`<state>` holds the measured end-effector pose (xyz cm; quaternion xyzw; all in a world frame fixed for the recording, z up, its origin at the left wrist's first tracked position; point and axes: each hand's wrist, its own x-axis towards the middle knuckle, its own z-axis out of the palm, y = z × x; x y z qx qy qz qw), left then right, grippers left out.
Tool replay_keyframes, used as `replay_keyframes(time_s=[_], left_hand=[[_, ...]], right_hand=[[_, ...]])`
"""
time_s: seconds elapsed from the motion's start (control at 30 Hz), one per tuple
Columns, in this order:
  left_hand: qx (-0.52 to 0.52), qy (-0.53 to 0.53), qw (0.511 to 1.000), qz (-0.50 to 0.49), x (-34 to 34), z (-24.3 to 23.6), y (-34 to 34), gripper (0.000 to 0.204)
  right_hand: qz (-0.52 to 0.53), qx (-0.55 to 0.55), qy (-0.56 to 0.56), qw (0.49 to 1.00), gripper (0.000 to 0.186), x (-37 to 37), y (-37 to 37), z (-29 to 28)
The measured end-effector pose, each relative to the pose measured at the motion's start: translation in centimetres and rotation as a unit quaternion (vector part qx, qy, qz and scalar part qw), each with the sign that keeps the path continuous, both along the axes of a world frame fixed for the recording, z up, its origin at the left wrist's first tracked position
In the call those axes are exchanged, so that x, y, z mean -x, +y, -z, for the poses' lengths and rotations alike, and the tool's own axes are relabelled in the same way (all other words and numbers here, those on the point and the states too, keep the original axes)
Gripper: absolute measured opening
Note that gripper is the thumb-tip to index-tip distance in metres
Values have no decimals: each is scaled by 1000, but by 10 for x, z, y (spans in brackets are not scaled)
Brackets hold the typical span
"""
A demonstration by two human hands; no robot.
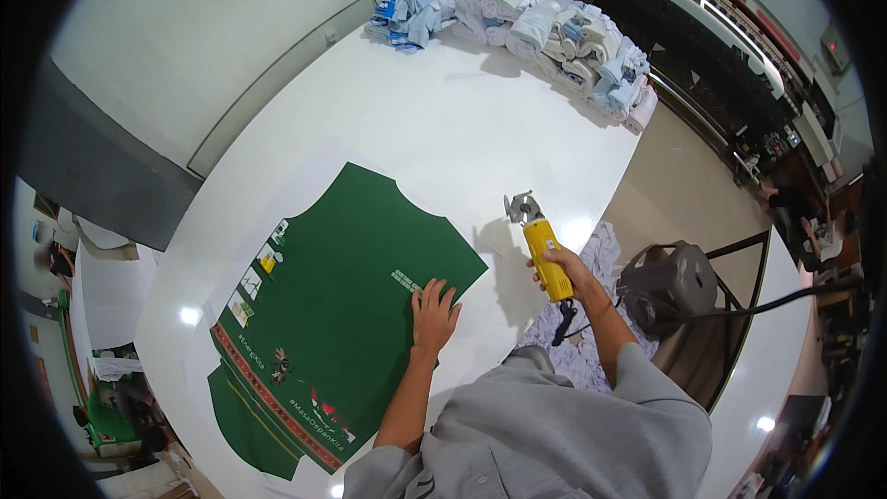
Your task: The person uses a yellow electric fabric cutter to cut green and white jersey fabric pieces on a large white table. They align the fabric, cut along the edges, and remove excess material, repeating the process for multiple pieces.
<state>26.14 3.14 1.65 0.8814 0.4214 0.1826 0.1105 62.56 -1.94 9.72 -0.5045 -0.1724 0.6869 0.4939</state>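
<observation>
Wrapped around the yellow rotary cutter (545,254), the right hand (575,274) keeps a full grip just right of the green jersey panel (337,300); the left hand (432,314) presses flat on that panel's edge. Cutting looks paused; steady alignment seems needed.

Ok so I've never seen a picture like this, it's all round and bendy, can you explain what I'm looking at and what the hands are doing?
This is one wide fisheye picture from a camera worn on a person's head, looking down at their own arms, so straight edges curve. The left hand lies flat on a green printed fabric piece spread over a white table. The right hand grips a yellow handheld rotary cutter, its blade held above the table, cable trailing back. Folded cloth bundles are piled at the table's far end.
</observation>
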Motion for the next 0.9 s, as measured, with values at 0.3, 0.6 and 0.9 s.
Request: replay_keyframes(time_s=[0.3, 0.6, 0.9], left_hand=[[11, -51, 999, -4, -43, 13, 18, 24], [30, -81, 995, -53, -48, 24, 20, 15], [49, -108, 990, -82, -49, 22, 17, 15]], right_hand=[[-112, -16, -425, 898, 98, 47, -83, -20], [-204, 4, -557, 805, 94, 84, -97, -22], [-230, 43, -609, 757, 98, 95, -80, -23]])
